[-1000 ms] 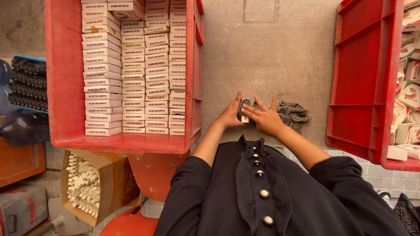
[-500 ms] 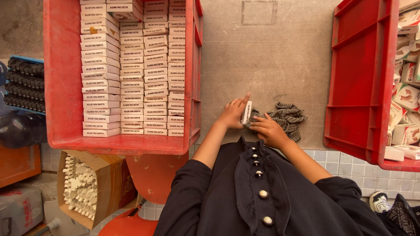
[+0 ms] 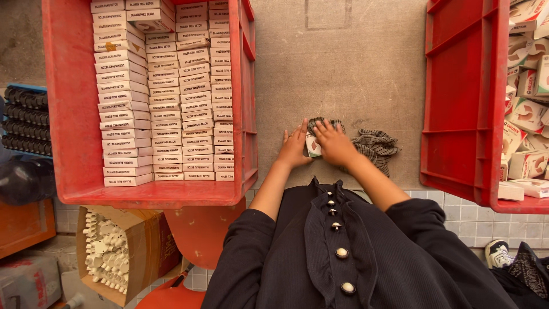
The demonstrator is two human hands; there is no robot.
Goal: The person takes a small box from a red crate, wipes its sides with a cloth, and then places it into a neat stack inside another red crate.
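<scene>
Right at the centre of the frame, both hands meet over a small white cardboard box (image 3: pixel 313 146) that rests on the grey concrete worktop (image 3: pixel 343 68), just left of a crumpled grey checked cloth (image 3: pixel 374 146). The left hand (image 3: pixel 294 147) lies with its fingers spread fairly flat, the thumb side pressed against the left face of the box, while the right hand (image 3: pixel 334 143) covers it from above and from the right, its fingers curled over the top edge so that most of the box is hidden; only its near left corner shows between the two hands. So the box sits clasped between the palms rather than pinched by fingertips. It looks light and thin-walled, stiff enough along its edges but likely to dent if squeezed on the broad faces, and the smooth printed card could slip, so holding it by the narrow sides or the corners seems the safest grip. To the left of the frame a large red plastic crate (image 3: pixel 74 114) holds neat stacked rows of similar flat white boxes (image 3: pixel 166 97), and along the right edge a second red plastic crate (image 3: pixel 463 103) holds loose, jumbled cartons (image 3: pixel 526 86).
</scene>
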